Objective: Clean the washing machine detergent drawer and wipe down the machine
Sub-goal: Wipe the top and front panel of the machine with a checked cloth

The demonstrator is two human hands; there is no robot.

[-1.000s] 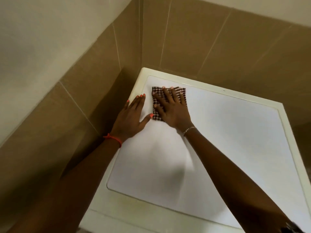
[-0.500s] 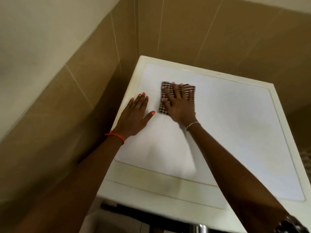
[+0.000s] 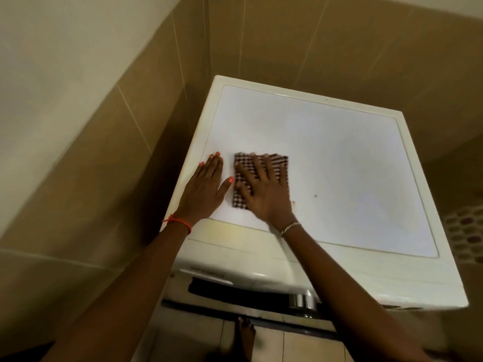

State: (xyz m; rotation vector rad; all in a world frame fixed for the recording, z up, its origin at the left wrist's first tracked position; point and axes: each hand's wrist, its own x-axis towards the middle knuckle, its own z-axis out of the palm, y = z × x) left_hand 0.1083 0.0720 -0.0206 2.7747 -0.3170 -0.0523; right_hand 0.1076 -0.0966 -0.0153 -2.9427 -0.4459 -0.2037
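- Tan tiled walls close round the corner behind the glossy white washing machine top.
- The small brown-and-white checked cloth lies flat near that top's front-left corner.
- The right hand presses it, fingers straight and spread, gripping nothing; the left hand rests flat at the top's left edge.
- Pinned by flat pressure alone, the cloth could bunch or slip free on a fast stroke.

Blurred, perhaps unreadable lettering on washing machine
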